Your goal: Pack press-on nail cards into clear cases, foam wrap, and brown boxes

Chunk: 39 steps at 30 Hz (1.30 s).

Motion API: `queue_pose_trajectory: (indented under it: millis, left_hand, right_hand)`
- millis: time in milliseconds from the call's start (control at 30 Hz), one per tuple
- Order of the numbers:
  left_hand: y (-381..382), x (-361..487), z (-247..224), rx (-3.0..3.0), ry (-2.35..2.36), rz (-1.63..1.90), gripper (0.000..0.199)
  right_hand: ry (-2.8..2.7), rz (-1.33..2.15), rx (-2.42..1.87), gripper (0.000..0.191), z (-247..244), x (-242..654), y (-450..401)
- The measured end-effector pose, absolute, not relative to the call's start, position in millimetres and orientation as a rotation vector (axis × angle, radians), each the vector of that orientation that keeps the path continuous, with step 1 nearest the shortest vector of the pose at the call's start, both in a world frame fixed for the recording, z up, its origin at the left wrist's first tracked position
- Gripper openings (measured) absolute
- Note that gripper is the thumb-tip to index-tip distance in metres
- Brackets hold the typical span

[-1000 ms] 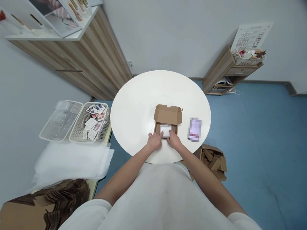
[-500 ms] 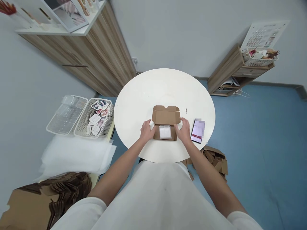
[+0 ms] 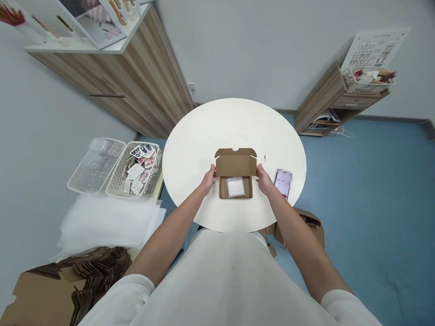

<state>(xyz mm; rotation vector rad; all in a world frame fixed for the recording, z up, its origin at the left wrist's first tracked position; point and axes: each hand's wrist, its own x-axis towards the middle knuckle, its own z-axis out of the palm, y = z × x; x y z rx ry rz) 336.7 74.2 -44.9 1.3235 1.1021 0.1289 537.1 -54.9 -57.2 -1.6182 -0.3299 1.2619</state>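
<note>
A small brown cardboard box stands on the white round table, its lid raised and tilted back. Inside the box lies a white packet in a clear wrapper. My left hand holds the lid's left edge, where a side flap folds forward. At the opposite edge my right hand grips the lid in the same way, fingers curled. Parts of the fingers are hidden behind the lid.
A phone lies right of my right hand, partly covered by my forearm. Left of the table are a basket of cards, white sheets and a stack of flat cardboard. More cardboard boxes sit below right.
Both hands have moved from the box's sides outward and up to the lid's edges. The lid's side flaps now fold inward more, and the lid stands a bit steeper.
</note>
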Motion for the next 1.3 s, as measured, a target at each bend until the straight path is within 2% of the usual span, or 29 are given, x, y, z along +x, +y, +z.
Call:
queue_pose_trajectory:
  millis: [233, 800, 967, 1133, 1300]
  left_hand:
    - [61, 327, -39, 1.382, 1.068, 0.086, 0.065]
    - [56, 308, -46, 1.256, 0.921, 0.04, 0.073]
    - [50, 301, -44, 1.33, 0.943, 0.054, 0.069]
    - [39, 298, -49, 1.424, 0.979, 0.089, 0.052]
    - [27, 298, -63, 1.569, 1.172, 0.091, 0.058]
  right_hand:
    - [-0.5, 1.184, -1.692, 0.06, -57, 529, -73]
    - [-0.509, 1.232, -1.515, 0.068, -61, 520, -99]
    - [-0.579, 1.256, -1.528, 0.065, -58, 514, -108]
    - [-0.638, 1.25, -1.577, 0.063, -56, 507, -116]
    - [-0.729, 1.129, -1.79, 0.055, -65, 499, -127]
